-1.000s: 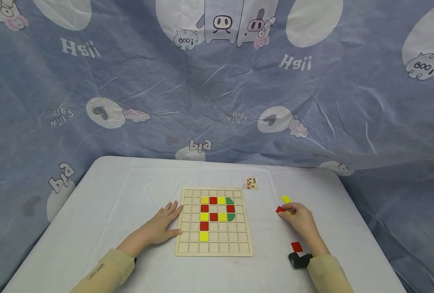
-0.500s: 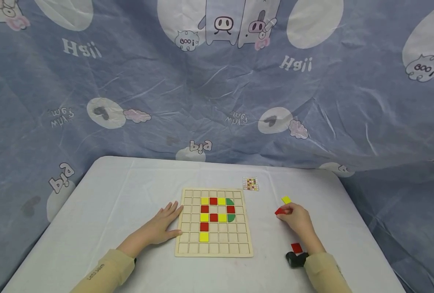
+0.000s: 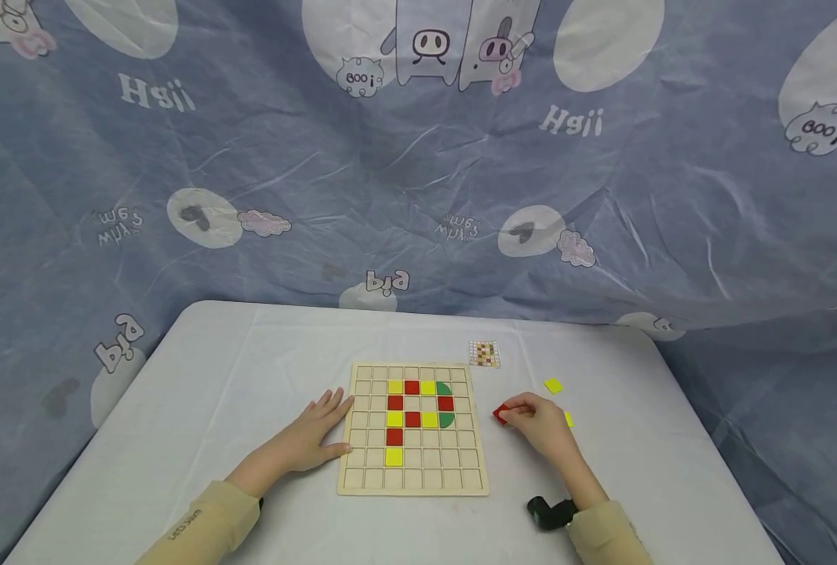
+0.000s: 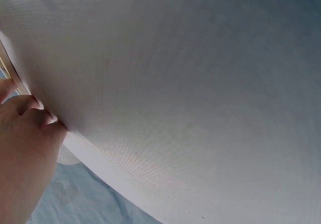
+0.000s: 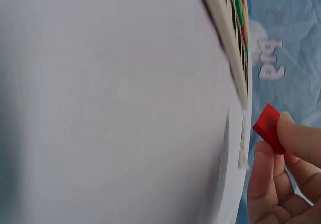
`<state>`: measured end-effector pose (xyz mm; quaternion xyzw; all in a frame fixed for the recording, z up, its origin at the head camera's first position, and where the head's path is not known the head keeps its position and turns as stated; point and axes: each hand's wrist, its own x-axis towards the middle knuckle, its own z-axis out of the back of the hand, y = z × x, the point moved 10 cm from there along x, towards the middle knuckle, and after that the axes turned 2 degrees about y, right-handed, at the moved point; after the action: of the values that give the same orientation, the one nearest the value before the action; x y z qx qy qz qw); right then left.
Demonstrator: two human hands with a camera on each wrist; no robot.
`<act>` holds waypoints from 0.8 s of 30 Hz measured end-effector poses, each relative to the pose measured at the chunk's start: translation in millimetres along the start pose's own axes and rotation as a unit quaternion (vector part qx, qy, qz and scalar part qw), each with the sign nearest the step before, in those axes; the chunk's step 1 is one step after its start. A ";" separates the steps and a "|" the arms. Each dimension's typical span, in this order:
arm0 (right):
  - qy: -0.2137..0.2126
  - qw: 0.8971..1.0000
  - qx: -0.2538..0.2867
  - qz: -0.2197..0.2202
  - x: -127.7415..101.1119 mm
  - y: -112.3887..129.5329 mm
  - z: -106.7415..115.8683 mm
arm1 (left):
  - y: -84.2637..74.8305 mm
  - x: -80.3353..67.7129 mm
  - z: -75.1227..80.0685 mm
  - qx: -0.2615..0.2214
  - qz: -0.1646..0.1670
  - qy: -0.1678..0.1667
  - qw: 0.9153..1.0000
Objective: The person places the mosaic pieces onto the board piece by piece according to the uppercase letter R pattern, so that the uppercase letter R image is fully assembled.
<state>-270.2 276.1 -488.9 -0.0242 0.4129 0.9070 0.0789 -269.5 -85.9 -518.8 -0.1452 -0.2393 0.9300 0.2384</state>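
Observation:
A wooden grid board (image 3: 413, 475) lies on the white table, holding red and yellow squares and two green half-rounds in a P-like pattern. My left hand (image 3: 315, 434) lies flat on the table, fingers straight, touching the board's left edge (image 4: 7, 68). My right hand (image 3: 534, 424) pinches a red square tile (image 3: 500, 413) at its fingertips, just right of the board; in the right wrist view the red tile (image 5: 268, 127) sits between thumb and fingers near the board's edge (image 5: 228, 38).
A yellow tile (image 3: 552, 385) lies on the table to the right, and another yellow tile (image 3: 569, 419) peeks out behind my right hand. A small pattern card (image 3: 484, 353) lies beyond the board. A blue printed cloth (image 3: 418, 157) hangs behind the table.
My right hand has lifted the red tile from the loose pieces and carried it left toward the board. The left hand has stayed put.

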 end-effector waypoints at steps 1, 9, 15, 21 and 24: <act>0.007 1.000 0.012 0.002 -2.6 4.6 -7.2 | 0.4 0.1 -0.2 0.000 0.000 0.000 1.000; 0.062 0.996 0.057 0.036 -26.8 41.6 -59.5 | 2.0 0.9 -2.6 0.000 0.004 0.004 1.000; 0.132 0.984 0.074 0.097 -44.4 68.9 -96.5 | 0.7 1.3 -1.3 0.004 0.002 0.004 1.000; 0.163 0.975 0.075 0.131 -55.4 85.3 -122.9 | -0.9 0.5 0.8 0.003 0.000 0.005 1.000; 0.173 0.973 0.073 0.133 -58.9 89.3 -132.9 | -0.7 0.5 0.9 0.004 0.001 0.005 1.000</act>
<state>-229.4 111.1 -503.4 -0.1196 0.4846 0.8590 -0.1138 -270.0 -85.5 -517.7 -0.1495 -0.2341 0.9305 0.2389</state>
